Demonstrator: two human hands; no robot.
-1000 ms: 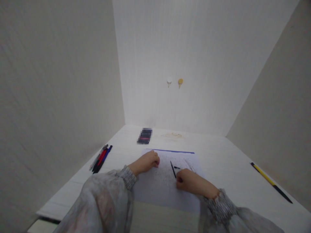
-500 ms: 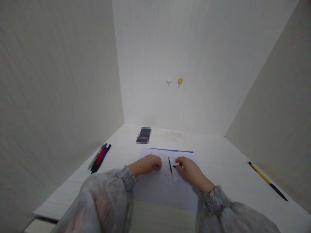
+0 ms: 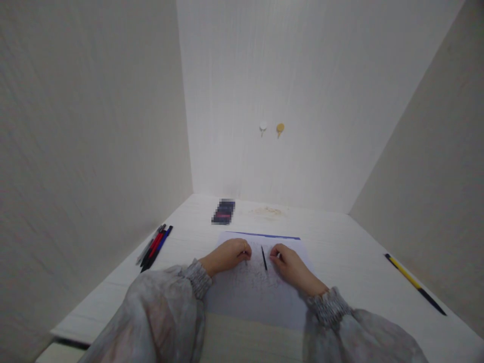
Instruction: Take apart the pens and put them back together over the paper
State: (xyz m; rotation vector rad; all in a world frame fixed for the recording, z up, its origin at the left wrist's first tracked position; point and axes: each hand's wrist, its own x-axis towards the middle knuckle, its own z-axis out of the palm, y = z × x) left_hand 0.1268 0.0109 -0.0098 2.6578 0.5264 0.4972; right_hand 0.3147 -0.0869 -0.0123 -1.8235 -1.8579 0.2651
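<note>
A white sheet of paper (image 3: 234, 297) covered in faint dark marks lies in front of me. On its left half rests my left hand (image 3: 229, 254), with a ring on one finger. Its fingers are curled and closed, and a faint small thing shows below the fingertips, too small to name. On the other side, my right hand (image 3: 289, 264) has thumb and forefinger pinched together; what they hold, if anything, is hidden. Between the hands, touching neither, a thin black pen-like stick (image 3: 263, 257) with a pointed far end lies on the paper.
Several pens (image 3: 157, 247) in red, blue, black and grey lie at the left. A yellow and black pen (image 3: 414, 283) lies near the right wall. A pixelated dark object (image 3: 224, 212) is at the back. A blue strip (image 3: 264, 235) edges the paper. Two hooks (image 3: 280, 128) hang on the wall.
My right thumb and forefinger have closed together. The small black piece beside them is no longer visible. My left fingers have shifted slightly, and the black stick stays put.
</note>
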